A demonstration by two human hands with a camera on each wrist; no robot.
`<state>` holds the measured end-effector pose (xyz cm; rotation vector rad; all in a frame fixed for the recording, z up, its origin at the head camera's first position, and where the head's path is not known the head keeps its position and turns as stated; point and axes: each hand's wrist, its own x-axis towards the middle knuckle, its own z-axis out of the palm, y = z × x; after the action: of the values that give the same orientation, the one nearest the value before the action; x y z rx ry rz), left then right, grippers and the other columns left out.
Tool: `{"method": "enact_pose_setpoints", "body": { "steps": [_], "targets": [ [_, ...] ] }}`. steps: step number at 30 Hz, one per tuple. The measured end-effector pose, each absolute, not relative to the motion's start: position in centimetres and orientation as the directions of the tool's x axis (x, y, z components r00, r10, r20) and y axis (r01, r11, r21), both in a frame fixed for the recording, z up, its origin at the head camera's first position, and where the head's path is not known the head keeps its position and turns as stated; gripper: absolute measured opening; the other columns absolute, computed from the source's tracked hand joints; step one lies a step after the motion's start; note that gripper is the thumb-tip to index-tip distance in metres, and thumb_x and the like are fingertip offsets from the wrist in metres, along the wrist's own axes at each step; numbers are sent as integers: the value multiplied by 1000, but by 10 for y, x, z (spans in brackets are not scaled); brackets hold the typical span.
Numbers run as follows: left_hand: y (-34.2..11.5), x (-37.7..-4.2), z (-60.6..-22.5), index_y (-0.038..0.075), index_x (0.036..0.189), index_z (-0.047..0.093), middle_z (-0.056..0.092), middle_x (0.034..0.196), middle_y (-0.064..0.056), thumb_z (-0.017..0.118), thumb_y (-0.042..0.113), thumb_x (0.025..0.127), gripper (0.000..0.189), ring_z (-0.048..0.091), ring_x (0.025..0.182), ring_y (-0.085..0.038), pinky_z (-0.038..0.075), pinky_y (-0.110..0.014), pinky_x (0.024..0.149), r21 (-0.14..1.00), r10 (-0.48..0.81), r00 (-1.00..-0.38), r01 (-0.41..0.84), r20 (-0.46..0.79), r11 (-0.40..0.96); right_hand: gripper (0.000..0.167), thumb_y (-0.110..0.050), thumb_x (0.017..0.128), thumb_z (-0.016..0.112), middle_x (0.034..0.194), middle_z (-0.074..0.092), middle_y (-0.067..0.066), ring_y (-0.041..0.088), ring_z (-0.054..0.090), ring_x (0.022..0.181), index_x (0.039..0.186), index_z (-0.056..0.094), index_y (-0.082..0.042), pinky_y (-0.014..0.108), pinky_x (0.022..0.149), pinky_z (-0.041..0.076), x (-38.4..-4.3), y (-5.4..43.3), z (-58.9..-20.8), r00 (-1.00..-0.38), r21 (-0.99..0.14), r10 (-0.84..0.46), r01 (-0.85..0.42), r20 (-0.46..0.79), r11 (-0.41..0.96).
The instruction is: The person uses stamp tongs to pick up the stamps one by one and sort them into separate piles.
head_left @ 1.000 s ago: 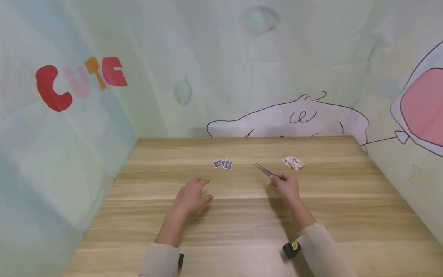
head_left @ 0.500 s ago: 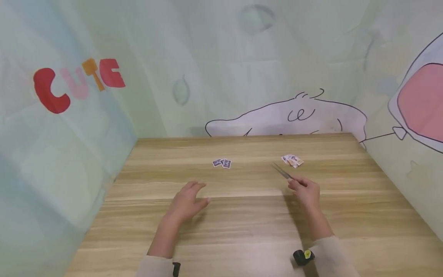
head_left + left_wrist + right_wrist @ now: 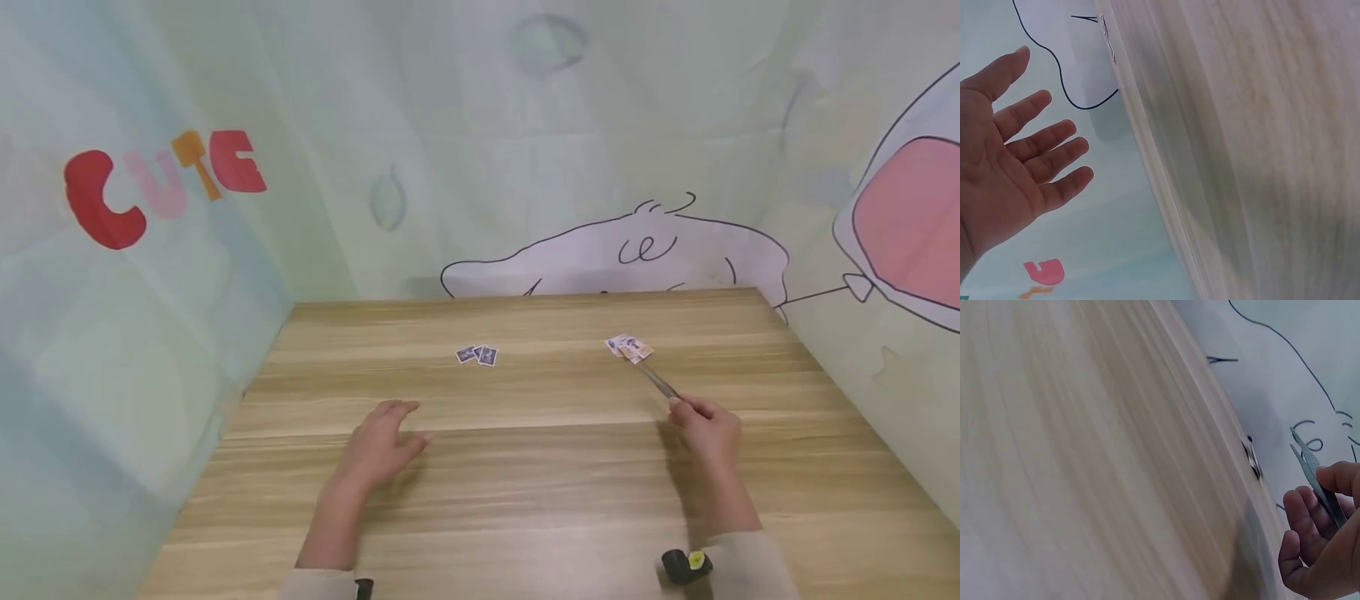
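Note:
My right hand pinches a pair of metal tweezers, whose tips point at the face-up cards on the right of the table. In the right wrist view the tweezers sit between thumb and fingers, their two tips slightly apart with nothing between them. My left hand hovers over the left part of the table with relaxed, spread fingers and holds nothing; the left wrist view shows its bare palm. Beyond it lies a small group of dark-backed cards, partly overlapping.
The wooden table reaches back to a printed cloth wall with cartoon drawings and the letters CUTE. More cloth stands along the left and right sides. Black wrist cameras sit by the sleeves.
My right hand has moved right with the tweezers, bringing their tips from between the card groups to the face-up cards. My left hand has drifted left and slightly nearer. The cards remain in place.

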<state>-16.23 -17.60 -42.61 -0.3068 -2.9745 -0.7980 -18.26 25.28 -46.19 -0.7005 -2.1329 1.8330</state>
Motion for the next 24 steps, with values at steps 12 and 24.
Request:
{"method": "enact_pose_setpoints", "body": {
  "steps": [12, 24],
  "targets": [
    [-193, -160, -425, -2, 128, 51, 48, 127, -24, 66, 27, 86, 54, 44, 117, -41, 36, -54, 97, 482, 158, -981, 195, 117, 854, 39, -27, 87, 64, 79, 60, -5, 8, 52, 72, 111, 63, 3, 17, 55, 44, -175, 282, -468, -768, -923, 619, 342, -165, 177],
    [-202, -149, -417, 0, 131, 49, 43, 132, -26, 65, 26, 87, 54, 40, 119, -45, 34, -64, 91, 462, 108, -991, 134, 81, 877, 38, -24, 87, 61, 113, 57, 26, 33, 50, 96, 109, 63, 7, 29, 63, 40, -171, 296, -472, -741, -836, 654, 448, -149, 317]
  ]
}}
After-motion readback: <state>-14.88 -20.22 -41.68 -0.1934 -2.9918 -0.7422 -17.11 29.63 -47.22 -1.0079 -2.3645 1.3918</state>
